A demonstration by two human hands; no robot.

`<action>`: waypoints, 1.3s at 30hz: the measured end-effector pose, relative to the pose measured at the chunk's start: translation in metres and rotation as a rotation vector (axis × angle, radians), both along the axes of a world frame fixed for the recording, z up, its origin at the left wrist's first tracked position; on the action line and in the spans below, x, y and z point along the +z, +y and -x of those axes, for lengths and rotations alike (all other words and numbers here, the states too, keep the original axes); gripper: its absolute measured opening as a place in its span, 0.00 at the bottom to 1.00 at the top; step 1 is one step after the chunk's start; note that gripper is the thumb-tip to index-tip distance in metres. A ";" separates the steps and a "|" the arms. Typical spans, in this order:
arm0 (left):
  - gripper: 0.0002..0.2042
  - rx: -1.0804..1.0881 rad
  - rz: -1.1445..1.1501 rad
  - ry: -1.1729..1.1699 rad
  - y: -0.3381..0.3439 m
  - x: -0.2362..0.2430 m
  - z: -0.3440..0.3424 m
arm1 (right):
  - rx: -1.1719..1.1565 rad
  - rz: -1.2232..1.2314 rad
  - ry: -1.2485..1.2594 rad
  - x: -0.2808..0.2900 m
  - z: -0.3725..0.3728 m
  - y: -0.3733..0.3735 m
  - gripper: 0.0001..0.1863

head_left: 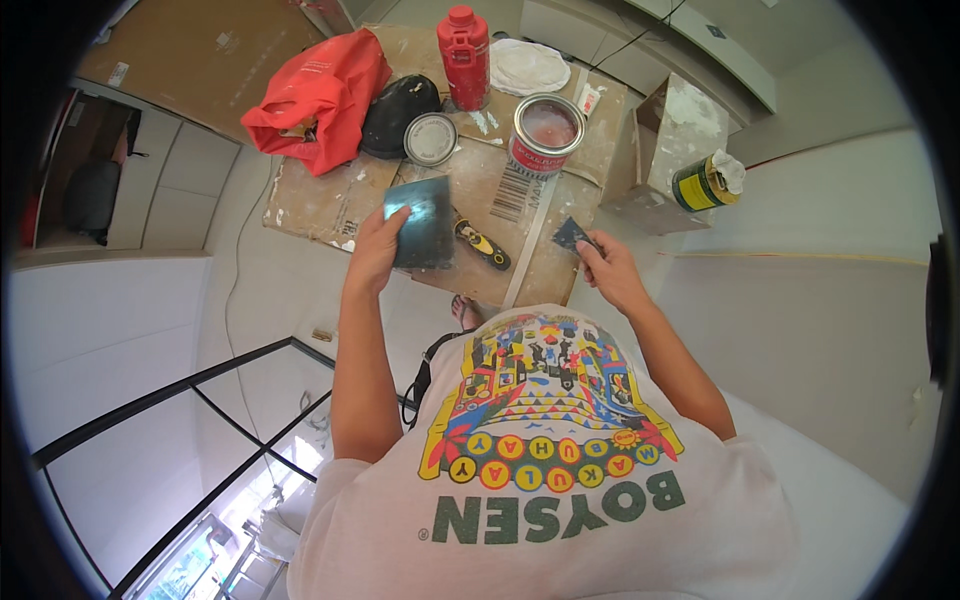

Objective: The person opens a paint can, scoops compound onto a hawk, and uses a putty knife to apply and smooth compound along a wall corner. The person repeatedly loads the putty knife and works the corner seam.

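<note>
My left hand [378, 248] grips a dark, shiny flat square plate [424, 222] by its left edge, thumb on top. Closed on a small dark flat scraper blade [570, 235], my right hand [613, 272] is held over the right side of the cardboard-covered work surface [335, 200]. Between the hands lies a putty knife [482, 244] with a black and yellow handle, its blade end partly hidden by the plate. Beyond it stands an open can [547, 135] with pinkish stuff inside. A round lid [431, 139] rests to the can's left.
Along the far side are a red bag [322, 100], a black rounded object [400, 115], a red bottle [463, 60] and a white cloth [530, 67]. At right, a yellow-and-dark can [706, 183] is by a stained box [682, 125]. A black frame [245, 370] crosses the lower left.
</note>
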State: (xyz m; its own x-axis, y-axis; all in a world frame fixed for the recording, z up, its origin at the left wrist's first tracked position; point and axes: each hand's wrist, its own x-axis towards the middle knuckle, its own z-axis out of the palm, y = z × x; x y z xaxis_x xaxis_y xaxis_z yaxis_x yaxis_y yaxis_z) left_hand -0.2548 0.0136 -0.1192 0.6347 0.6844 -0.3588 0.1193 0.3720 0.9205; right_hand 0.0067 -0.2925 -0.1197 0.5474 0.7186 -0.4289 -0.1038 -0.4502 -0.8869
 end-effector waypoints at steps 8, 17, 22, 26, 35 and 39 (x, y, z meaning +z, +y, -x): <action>0.17 0.191 -1.491 0.461 0.035 -0.014 -0.082 | 0.121 0.025 -0.034 -0.022 0.015 0.035 0.11; 0.09 0.192 -1.363 0.615 0.082 -0.005 -0.108 | 0.154 0.041 -0.370 -0.016 0.019 0.025 0.16; 0.05 0.311 -1.550 0.494 0.051 0.014 -0.103 | 0.168 0.002 -0.560 -0.011 -0.014 0.025 0.20; 0.06 0.263 -1.661 0.490 0.007 0.038 -0.103 | 0.088 -0.013 -0.670 -0.011 -0.095 0.040 0.22; 0.05 0.268 -0.650 0.283 -0.163 0.017 -0.179 | 0.590 -0.284 -1.554 -0.026 -0.269 0.151 0.29; 0.10 0.380 -0.171 0.214 -0.188 -0.010 -0.244 | 0.655 -0.285 -1.292 -0.026 -0.288 0.168 0.24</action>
